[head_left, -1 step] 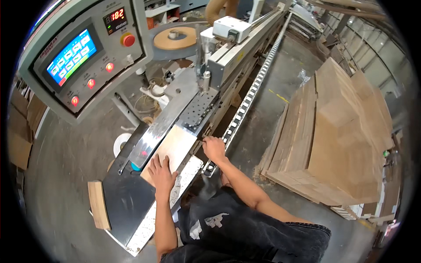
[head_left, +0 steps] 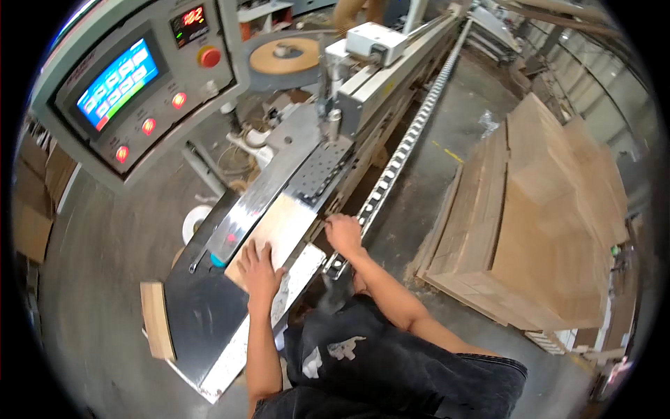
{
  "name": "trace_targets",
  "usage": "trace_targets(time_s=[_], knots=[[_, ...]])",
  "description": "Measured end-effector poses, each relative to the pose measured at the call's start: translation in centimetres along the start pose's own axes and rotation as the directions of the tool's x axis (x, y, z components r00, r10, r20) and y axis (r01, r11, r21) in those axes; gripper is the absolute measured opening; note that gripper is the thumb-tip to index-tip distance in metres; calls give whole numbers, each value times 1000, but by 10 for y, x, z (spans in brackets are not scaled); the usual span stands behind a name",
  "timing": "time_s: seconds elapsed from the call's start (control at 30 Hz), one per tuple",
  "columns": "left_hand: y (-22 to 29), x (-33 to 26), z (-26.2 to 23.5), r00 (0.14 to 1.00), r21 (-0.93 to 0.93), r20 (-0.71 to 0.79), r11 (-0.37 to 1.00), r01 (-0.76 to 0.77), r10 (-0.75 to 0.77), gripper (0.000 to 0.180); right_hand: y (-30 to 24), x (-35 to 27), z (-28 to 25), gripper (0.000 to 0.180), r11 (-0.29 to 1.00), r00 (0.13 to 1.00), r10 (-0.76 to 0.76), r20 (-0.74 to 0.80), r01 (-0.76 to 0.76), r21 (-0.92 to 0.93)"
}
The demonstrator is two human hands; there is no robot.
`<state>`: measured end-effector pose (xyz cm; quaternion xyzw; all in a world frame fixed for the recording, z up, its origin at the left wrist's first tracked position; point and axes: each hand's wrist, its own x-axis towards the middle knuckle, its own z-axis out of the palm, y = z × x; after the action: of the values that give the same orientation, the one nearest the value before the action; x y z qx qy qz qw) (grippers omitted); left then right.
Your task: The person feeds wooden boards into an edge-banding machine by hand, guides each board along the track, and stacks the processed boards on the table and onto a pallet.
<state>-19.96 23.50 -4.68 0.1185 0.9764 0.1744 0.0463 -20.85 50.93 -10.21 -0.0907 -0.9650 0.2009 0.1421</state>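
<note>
The wooden panel [head_left: 276, 234] is laid flat on the machine table [head_left: 202, 307], against the shiny fence [head_left: 255, 202]. It is pressed down by the spread left hand [head_left: 259, 269], apparently to steady it. Its far edge is gripped by the curled right hand [head_left: 344, 234] beside the chain track [head_left: 398, 160].

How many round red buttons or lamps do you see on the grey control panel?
4: one large red button right of the numeric display, and three smaller glowing ones in a diagonal row below the blue screen.

The left hand [head_left: 259, 269] covers the near end of the panel [head_left: 283, 227]. The person [head_left: 352, 10] at the top is cut off by the edge. The screen's [head_left: 117, 82] icons are too small to tell.
</note>
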Motion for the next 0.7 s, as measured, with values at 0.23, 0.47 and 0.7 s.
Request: trace_targets(time_s=[0.23, 0.47, 0.7], knots=[[15, 24, 2, 1000, 7, 17, 1000, 3, -3, 86, -38, -21, 2, 56, 974, 983, 170, 67, -177, 138], [20, 21, -5, 998, 45, 10, 997, 60, -60, 88, -98, -69, 6, 106, 956, 961, -126, 245, 52, 288], [10, 19, -4, 998, -24, -54, 999, -35, 33, 83, -113, -61, 22, 120, 930, 963, -134, 234, 40, 366]])
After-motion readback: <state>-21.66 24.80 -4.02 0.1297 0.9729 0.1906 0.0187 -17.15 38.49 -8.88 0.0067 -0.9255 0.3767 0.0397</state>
